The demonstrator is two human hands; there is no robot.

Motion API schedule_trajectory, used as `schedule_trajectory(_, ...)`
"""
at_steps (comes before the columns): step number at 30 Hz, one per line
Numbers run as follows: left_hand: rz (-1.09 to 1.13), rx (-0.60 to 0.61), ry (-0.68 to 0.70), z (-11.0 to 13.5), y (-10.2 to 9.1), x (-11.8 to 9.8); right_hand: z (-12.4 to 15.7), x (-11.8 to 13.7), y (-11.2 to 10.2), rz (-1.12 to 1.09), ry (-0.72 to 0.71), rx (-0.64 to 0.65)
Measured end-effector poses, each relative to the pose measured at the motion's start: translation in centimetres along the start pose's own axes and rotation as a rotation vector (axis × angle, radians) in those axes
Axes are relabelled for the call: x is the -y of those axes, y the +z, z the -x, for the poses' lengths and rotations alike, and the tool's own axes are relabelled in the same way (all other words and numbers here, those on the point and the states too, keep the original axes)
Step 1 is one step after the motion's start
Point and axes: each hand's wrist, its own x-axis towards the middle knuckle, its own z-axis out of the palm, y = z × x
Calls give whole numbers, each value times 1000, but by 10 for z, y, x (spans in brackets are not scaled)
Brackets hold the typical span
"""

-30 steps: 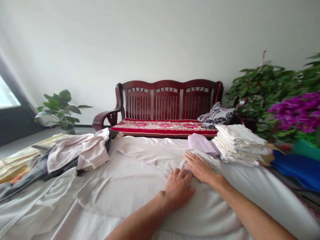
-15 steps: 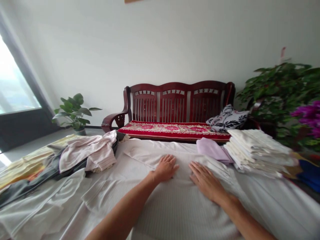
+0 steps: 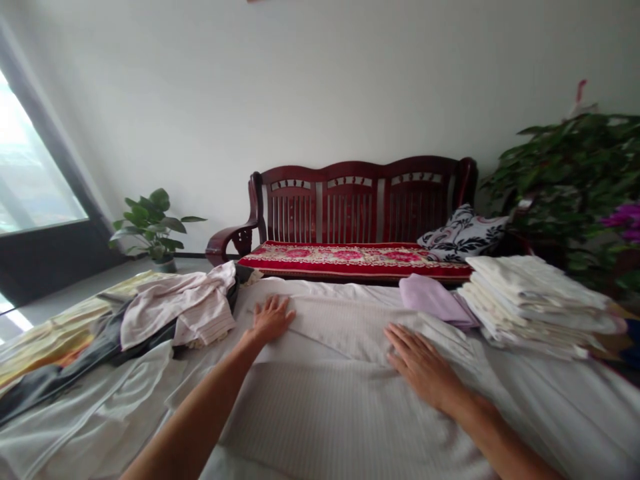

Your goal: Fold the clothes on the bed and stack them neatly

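Observation:
A pale ribbed garment [image 3: 345, 413] lies spread on the white cloth [image 3: 540, 393] in front of me. One long narrow part, which looks like a sleeve [image 3: 335, 320], runs sideways across its far end. My left hand [image 3: 273, 319] rests flat at the left end of this part, fingers spread. Farther right, my right hand [image 3: 417, 363] lies palm down on the garment, its fingers stretched out and slightly apart. Neither hand grips anything. Just beyond the right hand is a folded lilac cloth [image 3: 435, 300].
A stack of folded white cloths [image 3: 535, 303] stands at the right. Loose clothes, including a pink striped garment [image 3: 180, 307] and a white garment [image 3: 95, 413], lie at the left. Behind are a wooden bench [image 3: 350, 207], a patterned cushion [image 3: 465, 233] and a potted plant [image 3: 155, 230].
My left hand has slid left along the sleeve-like part to its end. The right hand stays in nearly the same place. The view has shifted slightly.

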Motion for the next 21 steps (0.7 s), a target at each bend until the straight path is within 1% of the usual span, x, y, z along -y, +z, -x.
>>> schedule_trajectory(2, -16, -36, -94, -5, -2, 5, 0, 0, -1, 2, 2, 6)
schedule_trajectory(3, -23, -67, -116, -8, -3, 5, 0, 0, -1, 2, 3, 8)
schedule_trajectory(4, -26, -99, -103, -10, -3, 4, 0, 0, -1, 2, 4, 9)
schedule_trajectory(6, -13, -125, 26, -13, -1, -2, 0, 0, 0, 3, 9, 5)
schedule_trajectory(8, 12, -100, 184, -15, 3, -7, 0, 0, 0, -1, 13, -1)
schedule_trajectory(9, 21, -81, 238, -17, 5, -7, 0, 0, 0, -4, 10, -1)
schedule_trajectory(10, 26, -63, 261, -19, 7, -5, 0, 0, 0, -5, 5, 0)
schedule_trajectory(12, 30, -42, 217, -25, 9, 4, 0, -1, -1, -2, -6, 4)
schedule_trajectory(15, 34, -39, 85, -35, 8, 25, 0, -1, -1, 19, -19, 3)
schedule_trajectory(17, 43, -45, 24, -42, 6, 37, 0, -1, -1, 33, -29, -7)
schedule_trajectory(21, 82, -75, -77, -53, 3, 51, 0, -1, -3, 56, -47, -31)
